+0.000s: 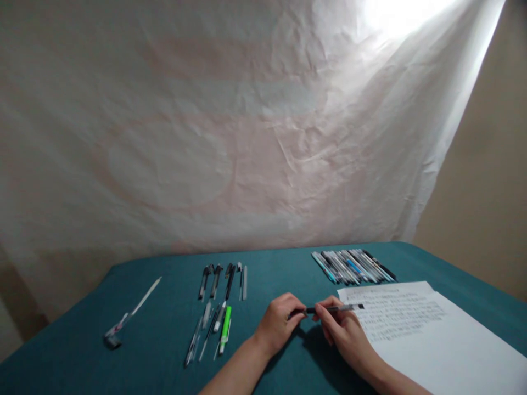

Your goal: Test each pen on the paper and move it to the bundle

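Observation:
Over the table's near middle, a slim pen (pixel 343 308) with a dark grip and a clear-grey barrel lies nearly level between both hands. My left hand (pixel 280 319) pinches its left end; whether that part is a cap or the tip is hidden by the fingers. My right hand (pixel 341 332) grips the barrel between thumb and fingers, and the dark rear end sticks out to the right. Written paper (pixel 395 315) lies beside and behind my right hand. Left of my left hand rests a bright green pen (pixel 225 329) among several pens and pen parts.
Several black-capped pens (pixel 215 281) lie behind the green one. A tight row of pens (pixel 353 267) sits at the back right. At far left is a white stick-like thing (pixel 145 297) with a dark end (pixel 112 341). A pale sheet (pixel 263 126) hangs behind the teal-covered table (pixel 156 351).

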Tool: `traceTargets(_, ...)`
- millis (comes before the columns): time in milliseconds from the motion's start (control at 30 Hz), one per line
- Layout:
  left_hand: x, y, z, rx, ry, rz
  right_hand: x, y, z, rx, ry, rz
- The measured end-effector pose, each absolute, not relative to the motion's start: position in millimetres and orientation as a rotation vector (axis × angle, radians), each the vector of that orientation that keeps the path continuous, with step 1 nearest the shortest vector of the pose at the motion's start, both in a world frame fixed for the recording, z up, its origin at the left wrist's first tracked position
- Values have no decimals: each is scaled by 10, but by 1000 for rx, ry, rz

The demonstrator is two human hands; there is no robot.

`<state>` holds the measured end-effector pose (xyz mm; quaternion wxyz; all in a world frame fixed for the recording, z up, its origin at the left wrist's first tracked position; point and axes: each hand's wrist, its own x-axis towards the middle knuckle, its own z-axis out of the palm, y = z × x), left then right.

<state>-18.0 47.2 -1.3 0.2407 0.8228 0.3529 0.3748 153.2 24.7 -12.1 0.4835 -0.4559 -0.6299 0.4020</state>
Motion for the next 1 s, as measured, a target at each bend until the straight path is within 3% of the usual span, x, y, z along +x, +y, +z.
traceTargets(600, -198, 498, -29, 2146, 1037, 1153, 1639, 243, 38, -1089, -1623, 969)
traceTargets(1000, -324, 654, -128, 1803, 1186, 1353, 1920, 405, 369, -1461, -2254, 305)
